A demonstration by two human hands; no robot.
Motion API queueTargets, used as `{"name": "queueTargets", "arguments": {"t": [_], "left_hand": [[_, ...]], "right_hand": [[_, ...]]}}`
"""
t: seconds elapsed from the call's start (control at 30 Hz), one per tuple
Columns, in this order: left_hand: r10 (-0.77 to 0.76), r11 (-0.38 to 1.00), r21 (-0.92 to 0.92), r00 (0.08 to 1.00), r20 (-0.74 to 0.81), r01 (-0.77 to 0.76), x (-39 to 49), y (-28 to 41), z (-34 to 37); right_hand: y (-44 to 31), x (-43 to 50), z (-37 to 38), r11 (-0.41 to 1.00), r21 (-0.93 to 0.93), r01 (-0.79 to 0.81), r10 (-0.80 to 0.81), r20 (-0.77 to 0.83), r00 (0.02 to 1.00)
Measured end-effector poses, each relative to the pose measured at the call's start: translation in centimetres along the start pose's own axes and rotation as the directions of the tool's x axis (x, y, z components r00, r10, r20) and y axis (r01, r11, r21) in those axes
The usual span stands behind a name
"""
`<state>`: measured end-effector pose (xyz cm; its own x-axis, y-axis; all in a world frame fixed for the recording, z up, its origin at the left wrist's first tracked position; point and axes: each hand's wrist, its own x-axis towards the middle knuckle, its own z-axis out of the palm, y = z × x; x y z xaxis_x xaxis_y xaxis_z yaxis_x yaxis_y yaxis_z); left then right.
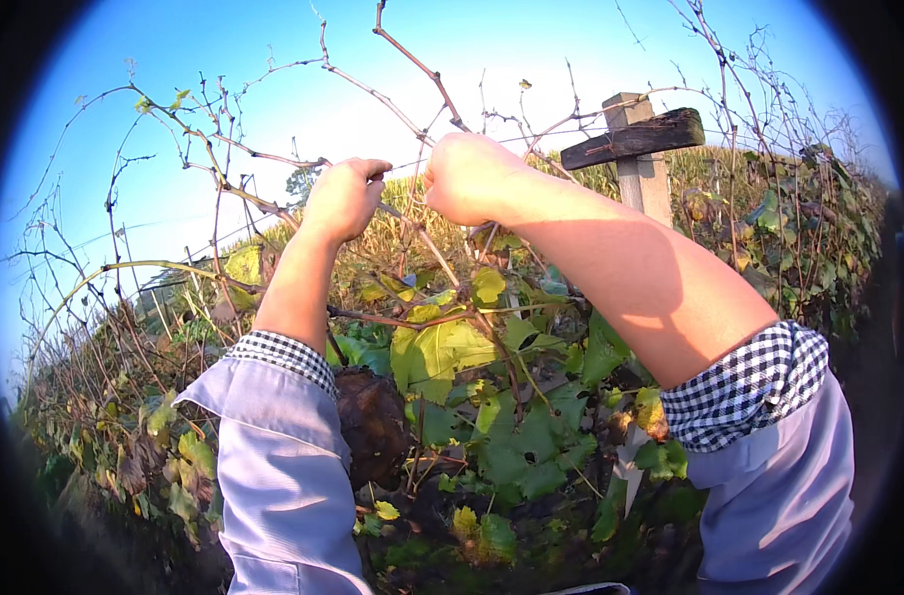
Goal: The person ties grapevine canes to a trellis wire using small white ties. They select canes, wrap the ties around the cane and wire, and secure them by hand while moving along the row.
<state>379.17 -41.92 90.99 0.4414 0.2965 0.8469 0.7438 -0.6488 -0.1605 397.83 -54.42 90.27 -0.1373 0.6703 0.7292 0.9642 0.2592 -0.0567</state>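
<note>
Both of my hands are raised among the bare canes of a grapevine, at the height of a thin trellis wire. My left hand (345,199) is at a grapevine cane (262,206), its thumb and forefinger pointing right; what lies between the fingers cannot be made out. Close beside it on the right, my right hand (459,178) is curled, knuckles up, with its fingertips hidden. Another vine cane (377,95) slants down to it from the upper left. A further cane (435,253) runs below and between the hands. Yellow-green grape leaves (438,349) hang under them.
A wooden post (640,182) with a dark weathered crosspiece (634,139) stands at the right, behind my right forearm. Tangled vine canes and foliage (786,216) spread on both sides. A large brown dried leaf (370,428) hangs beside my left sleeve. Dry tall plants stand behind.
</note>
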Motion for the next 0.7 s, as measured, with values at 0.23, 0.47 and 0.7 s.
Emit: {"name": "queueTargets", "arguments": {"t": [0.23,0.47,0.7], "left_hand": [[-0.034,0.999,-0.036,0.999,0.009,0.035,-0.3,0.5,0.5],[-0.178,0.960,-0.208,0.982,0.069,0.189,0.5,-0.2,0.7],[-0.162,0.937,-0.304,0.985,0.063,0.173,0.5,-1.1,0.6]], "right_hand": [[-0.5,4.9,8.4,0.969,0.167,-0.182,0.202,-0.112,0.973],[0.9,5.2,8.9,0.877,0.467,-0.115,0.212,-0.159,0.964],[1.6,5.8,9.5,0.929,0.354,-0.109,0.170,-0.147,0.974]]}}
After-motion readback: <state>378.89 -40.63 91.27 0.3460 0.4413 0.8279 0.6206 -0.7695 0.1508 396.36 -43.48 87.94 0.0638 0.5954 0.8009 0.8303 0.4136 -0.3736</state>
